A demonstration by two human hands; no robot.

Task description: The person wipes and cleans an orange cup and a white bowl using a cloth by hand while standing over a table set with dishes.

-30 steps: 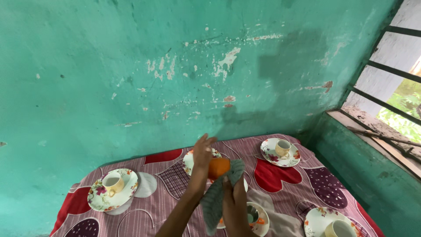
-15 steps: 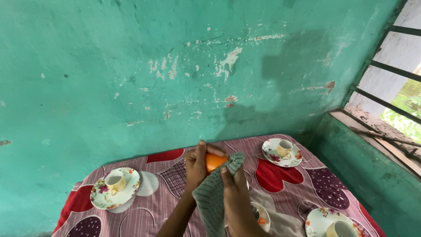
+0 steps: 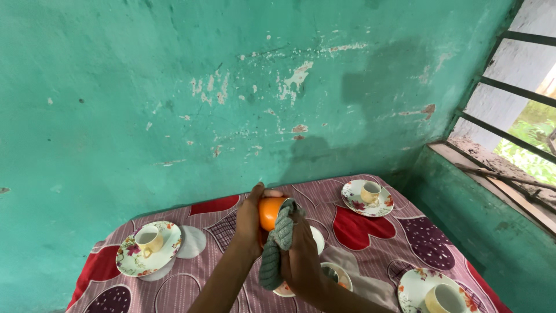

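My left hand holds an orange cup up over the table. Against the cup's right side my right hand presses a grey-green knitted cloth, which hangs down below the cup. Both hands are raised above a white plate near the table's middle.
The table wears a pink cloth with red and purple hearts. Flowered saucers with cream cups stand at the left, back right and front right. Another saucer with a cup sits below my right hand. A barred window is at right.
My left hand went from open fingers beside the cup to a full grip on it. The right hand bunched the cloth tighter against the cup's side.
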